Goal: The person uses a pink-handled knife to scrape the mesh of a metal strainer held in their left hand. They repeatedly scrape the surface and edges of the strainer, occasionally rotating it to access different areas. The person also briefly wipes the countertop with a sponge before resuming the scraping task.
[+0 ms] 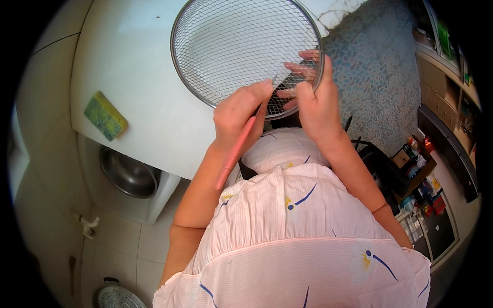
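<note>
My left hand [242,111] grips a slim tool with a pink handle [235,154]. Its small pointed metal tip rests at or just over the mesh of a round wire sieve [238,46]; whether it touches cannot be made out. On the sieve's right side, my right hand [317,100] holds the metal rim, thumb on the near face and fingers spread behind the mesh. The sieve is held over the edge of a white table [150,84]. A yellow-green sponge [105,115] lies on the tabletop, left of my left hand.
Below the table's left end, a metal bowl [131,173] sits in a white fixture. A white pipe fitting [90,227] sticks out nearby. A perforated metal pan [117,296] is on the tiled floor. At right are a pebble-patterned surface [377,84] and a cluttered box [418,165].
</note>
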Demonstrator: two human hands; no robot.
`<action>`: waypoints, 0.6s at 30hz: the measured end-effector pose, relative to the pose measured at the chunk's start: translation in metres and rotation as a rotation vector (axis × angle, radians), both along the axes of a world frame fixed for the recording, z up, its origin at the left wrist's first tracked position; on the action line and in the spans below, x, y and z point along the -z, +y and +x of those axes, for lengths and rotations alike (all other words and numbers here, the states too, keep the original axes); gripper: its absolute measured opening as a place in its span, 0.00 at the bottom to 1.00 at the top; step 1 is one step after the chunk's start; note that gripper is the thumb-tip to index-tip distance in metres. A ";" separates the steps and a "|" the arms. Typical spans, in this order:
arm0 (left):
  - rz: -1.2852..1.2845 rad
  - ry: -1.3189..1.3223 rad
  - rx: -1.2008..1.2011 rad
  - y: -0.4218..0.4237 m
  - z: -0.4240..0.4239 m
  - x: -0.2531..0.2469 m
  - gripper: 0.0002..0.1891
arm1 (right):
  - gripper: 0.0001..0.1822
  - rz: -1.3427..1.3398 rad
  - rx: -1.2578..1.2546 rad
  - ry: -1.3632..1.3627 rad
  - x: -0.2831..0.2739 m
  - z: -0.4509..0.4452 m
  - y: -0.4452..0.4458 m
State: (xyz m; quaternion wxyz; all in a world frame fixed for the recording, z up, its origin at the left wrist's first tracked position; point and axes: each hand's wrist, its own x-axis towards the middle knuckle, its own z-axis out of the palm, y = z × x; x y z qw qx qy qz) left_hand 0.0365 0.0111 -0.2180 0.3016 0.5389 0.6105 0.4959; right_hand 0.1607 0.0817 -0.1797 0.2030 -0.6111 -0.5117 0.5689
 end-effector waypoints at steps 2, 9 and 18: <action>-0.005 -0.015 -0.002 -0.001 0.000 0.001 0.06 | 0.22 0.003 0.007 0.013 0.001 0.000 0.000; -0.212 -0.601 -0.156 -0.006 0.002 0.006 0.04 | 0.22 -0.011 -0.016 0.000 -0.001 -0.001 0.001; -0.112 -0.332 -0.067 -0.008 -0.007 0.006 0.06 | 0.21 -0.034 0.025 0.064 0.002 -0.002 0.001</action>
